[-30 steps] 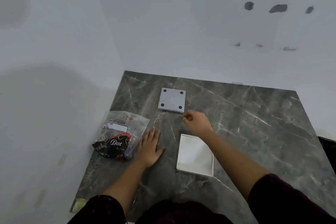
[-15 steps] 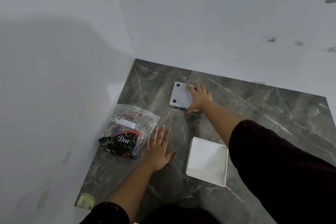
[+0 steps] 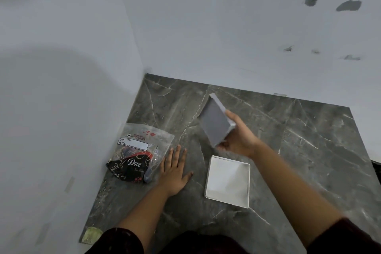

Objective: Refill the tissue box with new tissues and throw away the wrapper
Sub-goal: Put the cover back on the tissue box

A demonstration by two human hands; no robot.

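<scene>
Head view: I look down on a dark grey marble tabletop [image 3: 278, 150] veined with white, pushed into the corner of two pale, plain walls [image 3: 206, 27]. The far wall carries a few dark scuffs [image 3: 348, 5] up high. My right hand [image 3: 239, 140] is closed around one edge of the grey square box lid [image 3: 215, 125], which is lifted off the tabletop and tilted, its hollow side turned toward the corner. Just nearer to me than the lid, the white open tissue box [image 3: 227, 181] sits flat on the tabletop with nothing visible inside it. My left hand [image 3: 174, 171] lies palm down, fingers spread flat, holding nothing, on the tabletop to the left of the tissue box. Its fingers are just beside the tissue packet [image 3: 138, 154], a clear plastic wrapper with a white label and a black and red printed panel, which lies further left of the box, close to the side wall. A small yellowish sticker [image 3: 90, 235] marks the near left corner of the tabletop. Dark sleeves cover both upper arms.
</scene>
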